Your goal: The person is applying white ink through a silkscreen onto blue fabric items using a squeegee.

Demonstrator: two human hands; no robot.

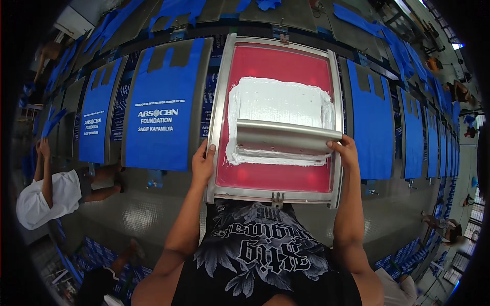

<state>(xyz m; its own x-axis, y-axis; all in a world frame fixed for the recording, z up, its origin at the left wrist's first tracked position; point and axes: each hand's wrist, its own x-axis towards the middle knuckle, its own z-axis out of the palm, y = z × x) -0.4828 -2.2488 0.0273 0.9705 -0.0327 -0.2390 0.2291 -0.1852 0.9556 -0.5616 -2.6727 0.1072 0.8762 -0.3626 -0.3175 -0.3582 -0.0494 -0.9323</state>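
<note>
Squeegee (289, 136), long metal bar, hands (203, 164) seemingly gripping ends, white ink (278, 104) smeared.

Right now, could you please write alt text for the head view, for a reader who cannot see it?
A person's left hand grips a metal-framed red printing screen while the right hand holds a wide squeegee in white ink. Blue bags lie on boards alongside.
</note>
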